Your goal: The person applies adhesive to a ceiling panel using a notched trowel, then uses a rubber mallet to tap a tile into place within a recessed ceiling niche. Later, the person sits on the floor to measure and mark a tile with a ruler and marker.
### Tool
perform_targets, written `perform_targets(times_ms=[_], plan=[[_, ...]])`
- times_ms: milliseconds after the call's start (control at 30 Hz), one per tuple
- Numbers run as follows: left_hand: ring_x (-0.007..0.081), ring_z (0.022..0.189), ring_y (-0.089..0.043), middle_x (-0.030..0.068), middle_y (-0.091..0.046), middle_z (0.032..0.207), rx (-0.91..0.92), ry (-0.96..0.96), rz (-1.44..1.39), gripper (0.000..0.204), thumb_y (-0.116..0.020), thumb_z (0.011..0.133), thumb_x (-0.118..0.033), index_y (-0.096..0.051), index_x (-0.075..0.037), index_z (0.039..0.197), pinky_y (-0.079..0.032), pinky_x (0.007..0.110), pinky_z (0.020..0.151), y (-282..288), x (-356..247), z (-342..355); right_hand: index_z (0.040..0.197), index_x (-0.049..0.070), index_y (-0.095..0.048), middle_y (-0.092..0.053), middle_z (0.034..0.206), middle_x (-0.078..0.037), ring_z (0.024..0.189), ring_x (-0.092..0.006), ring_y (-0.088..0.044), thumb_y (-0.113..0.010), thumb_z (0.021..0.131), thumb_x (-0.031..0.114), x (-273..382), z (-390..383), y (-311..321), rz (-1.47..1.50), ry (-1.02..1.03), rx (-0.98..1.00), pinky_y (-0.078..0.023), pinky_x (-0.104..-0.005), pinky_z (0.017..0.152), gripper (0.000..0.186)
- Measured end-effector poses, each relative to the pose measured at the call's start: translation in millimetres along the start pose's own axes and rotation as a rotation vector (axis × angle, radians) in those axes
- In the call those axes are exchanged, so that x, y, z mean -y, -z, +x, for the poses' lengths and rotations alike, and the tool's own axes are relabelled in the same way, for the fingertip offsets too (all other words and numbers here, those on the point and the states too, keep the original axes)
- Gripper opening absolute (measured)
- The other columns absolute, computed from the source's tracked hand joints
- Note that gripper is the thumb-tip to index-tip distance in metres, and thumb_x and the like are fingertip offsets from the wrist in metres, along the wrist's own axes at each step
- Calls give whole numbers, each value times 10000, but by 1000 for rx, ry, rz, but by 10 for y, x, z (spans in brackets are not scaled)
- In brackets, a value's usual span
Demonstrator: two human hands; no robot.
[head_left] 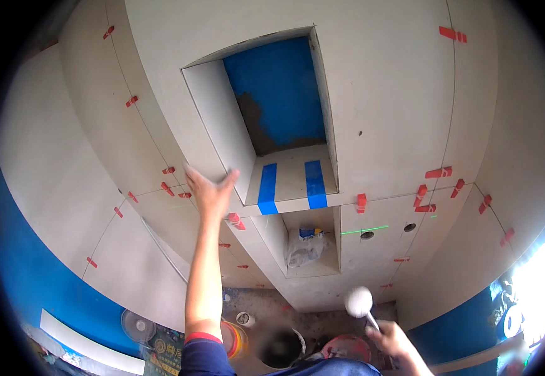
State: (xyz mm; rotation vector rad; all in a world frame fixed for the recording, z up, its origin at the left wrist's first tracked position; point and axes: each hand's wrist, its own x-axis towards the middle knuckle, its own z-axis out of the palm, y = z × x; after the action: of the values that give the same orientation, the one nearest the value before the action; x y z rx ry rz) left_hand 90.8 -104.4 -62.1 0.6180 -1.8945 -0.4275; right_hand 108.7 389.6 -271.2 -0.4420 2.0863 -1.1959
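Observation:
My left hand is raised with its fingers apart, pressing flat on the pale wall tile just left of a recessed niche. The niche has a blue back wall with a grey mortar patch, and two strips of blue tape run over its shelf tile. My right hand is low at the bottom edge, gripping the handle of a white rubber mallet whose round head points up.
Red tile spacer clips sit in the joints. A lower niche holds a crumpled plastic bag. Two round holes and a green laser line mark the wall at right. Buckets and tubs stand on the floor below.

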Motion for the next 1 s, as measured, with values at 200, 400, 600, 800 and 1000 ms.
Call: perform_targets(times_ms=[200,400,600,800,1000], plan=[[474,1368,-255,395,-214,1437,-122,-84,66,1157,-792,715,-334,-50,180,1438,-298,484,1112,30,-646,573,1530,96,-208,-429,732,8,525,-61,-397,-445,1027,161,2016,517,29,460,665,252,-370,-223,486,560],[450,1185,-449,323,-312,1340,-271,-183,180,1121,-766,691,-308,-76,174,1431,-450,474,954,-19,-467,557,1020,45,-444,-451,749,-45,532,-108,-427,-401,994,148,3224,1219,-293,877,419,236,-387,-265,454,114],[408,1110,-505,275,-364,1296,-365,-245,187,1118,-780,654,-309,-129,146,1441,-505,467,832,-89,-409,612,817,33,-411,-424,697,-46,523,-114,-389,-419,975,105,3501,1926,-466,1192,153,354,-352,-253,439,174],[391,1083,-520,255,-381,1279,-348,-225,126,1129,-782,643,-297,-125,127,1457,-504,455,823,-28,-478,568,738,62,-388,-355,577,6,466,-96,-365,-464,964,138,3580,2099,-462,1220,-32,538,-333,-229,415,251],[424,1164,-479,281,-359,1334,-319,-203,73,1132,-788,664,-299,-109,127,1463,-443,476,941,-62,-524,567,792,34,-418,-407,653,-43,492,-132,-380,-412,977,118,3582,2182,-588,1129,88,439,-367,-264,431,203]])
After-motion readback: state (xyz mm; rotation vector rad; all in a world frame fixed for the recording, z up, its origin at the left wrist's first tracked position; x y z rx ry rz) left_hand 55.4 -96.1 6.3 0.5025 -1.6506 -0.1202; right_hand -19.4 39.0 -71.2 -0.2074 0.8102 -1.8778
